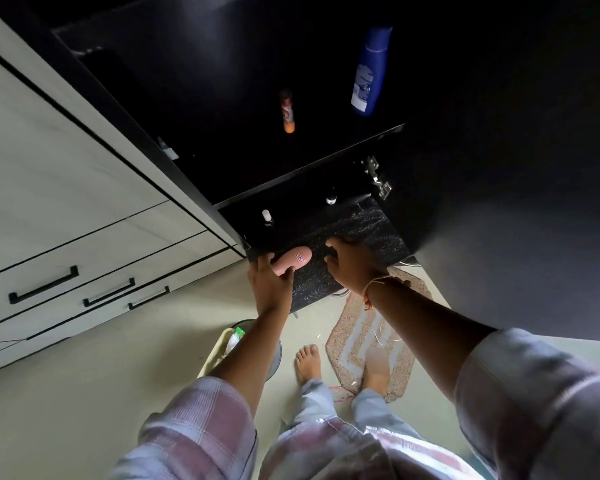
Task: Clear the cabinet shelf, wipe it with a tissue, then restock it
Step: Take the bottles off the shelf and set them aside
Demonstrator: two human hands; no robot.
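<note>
Now the left hand (pixel 269 284) curls its fingers (pixel 284 274) round the pink bottle (pixel 294 259), which points up-right toward the shelf (pixel 371 230), just left of the bent-fingered right hand (pixel 349 266).

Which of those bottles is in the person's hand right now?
The pink bottle, gripped by the left hand. The blue bottle and the orange-based bottle sit untouched on the upper shelf.
</note>
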